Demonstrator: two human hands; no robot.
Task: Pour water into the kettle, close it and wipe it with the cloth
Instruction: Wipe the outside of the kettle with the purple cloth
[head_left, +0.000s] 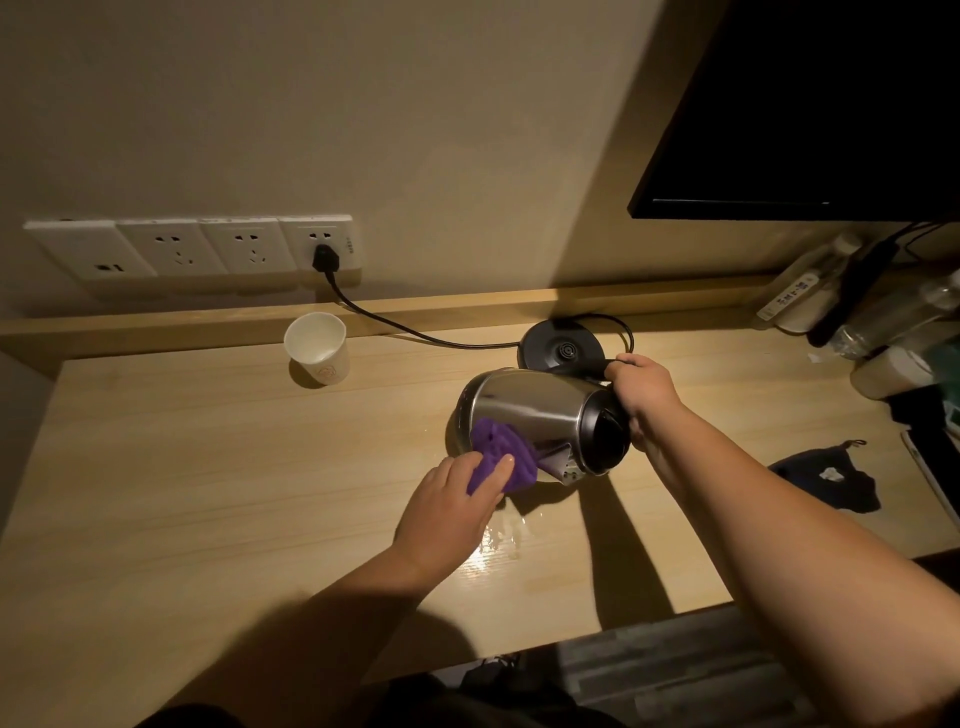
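A shiny steel kettle (530, 410) with a black lid is tipped toward me, off its base, in the middle of the wooden desk (182, 493). My right hand (644, 389) grips its black handle at the far right side. My left hand (452, 504) presses a purple cloth (501, 460) against the kettle's near lower side. The lid looks closed. A white paper cup (318, 348) stands upright at the back left of the desk.
The black kettle base (563, 349) sits behind the kettle, its cord running to a wall socket (323, 249). A small puddle (501, 540) shines on the desk by my left wrist. Bottles and clutter (878, 322) crowd the back right; a dark cloth (826, 478) lies at right.
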